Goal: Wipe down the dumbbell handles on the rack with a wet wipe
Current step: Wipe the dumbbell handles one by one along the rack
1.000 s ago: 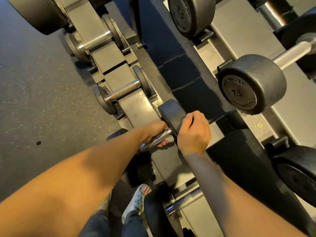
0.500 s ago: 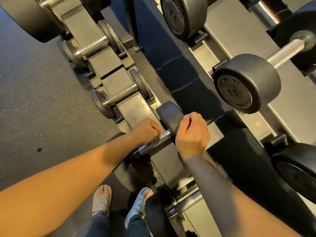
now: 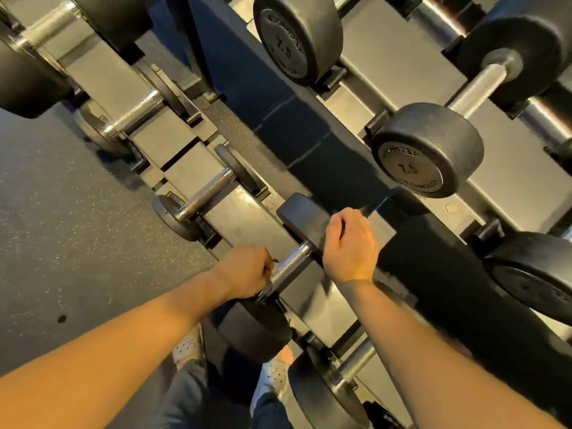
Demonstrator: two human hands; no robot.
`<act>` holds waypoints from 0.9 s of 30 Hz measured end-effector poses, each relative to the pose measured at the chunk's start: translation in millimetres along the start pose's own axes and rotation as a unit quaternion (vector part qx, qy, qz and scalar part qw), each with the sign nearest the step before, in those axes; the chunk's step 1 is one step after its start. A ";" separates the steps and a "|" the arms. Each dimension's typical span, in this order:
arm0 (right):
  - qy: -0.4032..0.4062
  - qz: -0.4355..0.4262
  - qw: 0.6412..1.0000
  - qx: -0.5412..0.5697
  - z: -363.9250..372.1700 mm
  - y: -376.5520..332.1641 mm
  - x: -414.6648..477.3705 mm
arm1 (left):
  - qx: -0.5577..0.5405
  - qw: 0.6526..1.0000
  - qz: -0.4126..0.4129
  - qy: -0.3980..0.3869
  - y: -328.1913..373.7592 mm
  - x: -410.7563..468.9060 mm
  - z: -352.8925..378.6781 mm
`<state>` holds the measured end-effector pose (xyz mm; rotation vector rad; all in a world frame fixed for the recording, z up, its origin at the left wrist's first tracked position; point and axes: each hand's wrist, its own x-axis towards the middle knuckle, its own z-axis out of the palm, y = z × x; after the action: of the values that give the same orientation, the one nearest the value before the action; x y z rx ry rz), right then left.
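Observation:
A small black dumbbell lies on the lower rack tier [image 3: 244, 218], its knurled steel handle [image 3: 291, 264] bare along the far half. My left hand [image 3: 244, 270] grips the near end of that handle, close to the near head [image 3: 257, 329]. No wet wipe shows; whatever lies inside the left fist is hidden. My right hand [image 3: 351, 246] curls its fingers over the dumbbell's far head [image 3: 303, 215].
More small dumbbells [image 3: 207, 193] [image 3: 133, 113] sit further along the lower tier, and another [image 3: 356, 360] lies nearer me. Two 7.5 dumbbells [image 3: 427, 150] [image 3: 297, 35] rest on the upper tier at right. Speckled rubber floor [image 3: 62, 243] lies left; my sandalled feet [image 3: 188, 345] stand below.
My left hand has slid along the handle from the far head down to the near end, uncovering the far half. The right hand has stayed on the far head.

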<state>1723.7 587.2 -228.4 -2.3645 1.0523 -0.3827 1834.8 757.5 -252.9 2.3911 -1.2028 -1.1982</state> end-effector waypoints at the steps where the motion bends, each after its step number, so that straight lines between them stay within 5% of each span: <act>1: 0.001 0.003 1.000 -0.003 -1.3 -0.7 -0.6 | 0.021 1.000 0.006 -0.019 -3.7 -4.6 -1.8; 8: -0.016 0.104 0.994 0.010 -5.5 -23.6 -0.2 | 0.028 0.985 0.088 -0.142 -20.5 -10.5 -29.0; 14: 0.044 0.051 0.997 0.023 -17.7 -85.6 -28.9 | 0.017 0.993 0.114 -0.027 -34.7 -17.0 -56.0; 18: -0.029 0.121 0.988 0.094 1.3 -139.6 -52.9 | -0.167 0.981 0.094 0.017 -48.1 -33.5 -79.0; 22: -0.149 0.217 0.945 0.194 37.4 -166.5 -60.6 | -0.363 0.930 0.062 0.014 -67.5 -50.6 -101.5; 27: -0.131 0.273 0.914 0.269 83.2 -180.6 -69.6 | -0.588 0.802 -0.091 0.048 -90.6 -66.3 -114.6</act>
<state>1824.4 769.9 -198.5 -1.5093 1.2280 -0.1129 1950.0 846.9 -186.0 1.5330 -0.0234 -1.2742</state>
